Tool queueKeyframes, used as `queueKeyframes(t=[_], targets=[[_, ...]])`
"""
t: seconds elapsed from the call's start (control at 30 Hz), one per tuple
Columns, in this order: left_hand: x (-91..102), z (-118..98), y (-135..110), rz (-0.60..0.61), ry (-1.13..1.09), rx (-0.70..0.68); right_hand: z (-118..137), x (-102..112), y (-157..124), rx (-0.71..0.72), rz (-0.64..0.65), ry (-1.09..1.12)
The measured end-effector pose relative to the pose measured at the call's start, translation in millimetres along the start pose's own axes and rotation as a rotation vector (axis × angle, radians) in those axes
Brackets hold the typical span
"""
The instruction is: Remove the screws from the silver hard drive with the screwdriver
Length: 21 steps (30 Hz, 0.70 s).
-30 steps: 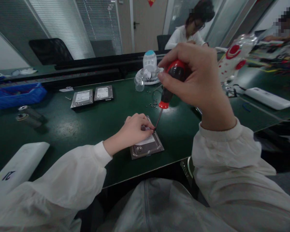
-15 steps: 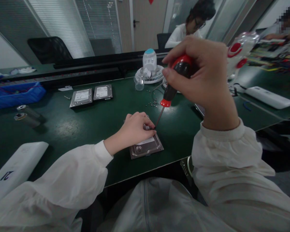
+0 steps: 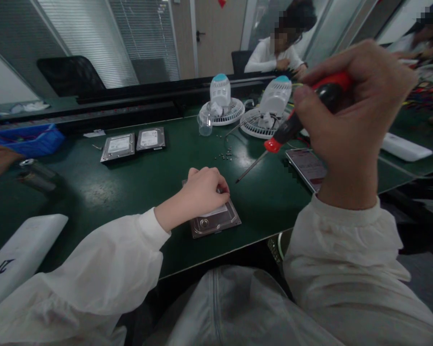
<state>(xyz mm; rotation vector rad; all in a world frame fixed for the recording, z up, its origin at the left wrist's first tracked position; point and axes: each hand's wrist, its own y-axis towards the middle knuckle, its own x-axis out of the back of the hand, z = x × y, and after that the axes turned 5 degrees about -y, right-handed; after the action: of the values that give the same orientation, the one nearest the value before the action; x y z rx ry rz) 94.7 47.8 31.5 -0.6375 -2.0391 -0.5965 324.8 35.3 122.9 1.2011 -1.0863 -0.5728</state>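
A silver hard drive (image 3: 216, 219) lies near the front edge of the green table (image 3: 144, 178). My left hand (image 3: 202, 192) rests on top of it, fingers curled and pinched together at its far right corner; what they hold is too small to see. My right hand (image 3: 350, 115) is raised to the right and grips a red and black screwdriver (image 3: 296, 125). Its thin shaft slants down and left, with the tip hanging in the air just right of the drive.
Two more hard drives (image 3: 132, 142) lie further back on the left, small screws (image 3: 225, 154) are scattered mid-table, and a phone (image 3: 306, 166) lies to the right. Two small white fans (image 3: 222, 98), a clear cup (image 3: 204, 124), a blue bin (image 3: 29, 139) and other people stand behind.
My right hand has lifted the screwdriver up and to the right, so its tip has left the drive's corner. My left hand stays on the drive. The view has shifted slightly right.
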Motion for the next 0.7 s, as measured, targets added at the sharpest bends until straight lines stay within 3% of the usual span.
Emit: queueKeyframes(t=[0.13, 0.3, 0.5, 0.6, 0.7], targets=[[-0.4, -5, -3, 0.001, 0.085, -0.027, -7, 0, -27, -0.006, -0.012, -0.017], [-2.2, -10, -6, -0.021, 0.173, -0.061, 2, 3, -75, 0.114, 0.005, 0.032], [-7.8, -24, -15, -0.099, 0.441, -0.194, 28, 18, -128, 0.131, 0.250, 0.057], [5.9, -23, -12, -0.116, 0.468, -0.165, 36, 24, -140, 0.108, 0.468, 0.088], [29.9, -7, 7, -0.165, 0.395, -0.058, 38, 25, -142, 0.101, 0.572, 0.116]])
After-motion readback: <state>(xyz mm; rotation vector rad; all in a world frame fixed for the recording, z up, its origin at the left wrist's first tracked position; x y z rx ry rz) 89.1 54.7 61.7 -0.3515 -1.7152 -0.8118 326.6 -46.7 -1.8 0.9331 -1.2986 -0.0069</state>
